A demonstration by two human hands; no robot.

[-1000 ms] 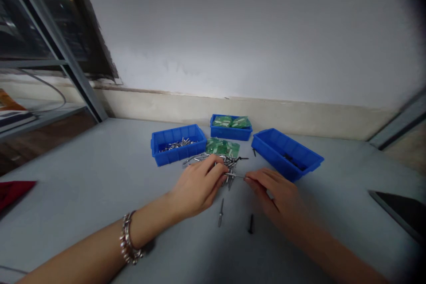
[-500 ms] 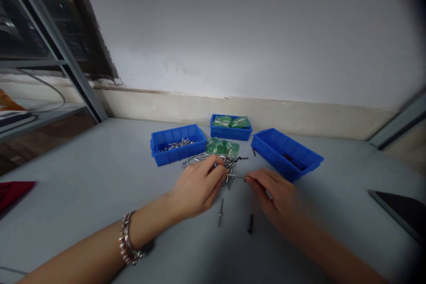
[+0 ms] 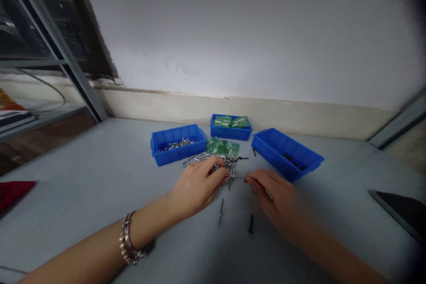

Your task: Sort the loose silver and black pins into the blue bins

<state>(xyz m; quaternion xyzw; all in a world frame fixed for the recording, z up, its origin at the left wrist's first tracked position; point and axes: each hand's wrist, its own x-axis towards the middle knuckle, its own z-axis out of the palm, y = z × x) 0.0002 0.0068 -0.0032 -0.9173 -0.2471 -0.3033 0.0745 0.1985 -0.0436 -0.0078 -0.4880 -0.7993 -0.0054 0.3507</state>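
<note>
At the left edge, a red item [image 3: 15, 193] is cut off, too little showing to name. Farther in, a blue bin [image 3: 181, 155] holds small silver pieces. The left hand [image 3: 199, 184] has its fingers closed on one end of a slim silver rivet [image 3: 238, 177], above the surface [image 3: 186, 248]; its fingertips hide that end and it covers part of a metal pile [image 3: 229, 161]. The step appears to be handling this single piece between both hands; the next move seems to call for a steady, light pinch. The right hand [image 3: 274, 193] pinches the thin end, its grip blurred. Beyond it, dark pieces in the right bin [image 3: 271, 156] are indistinct.
</note>
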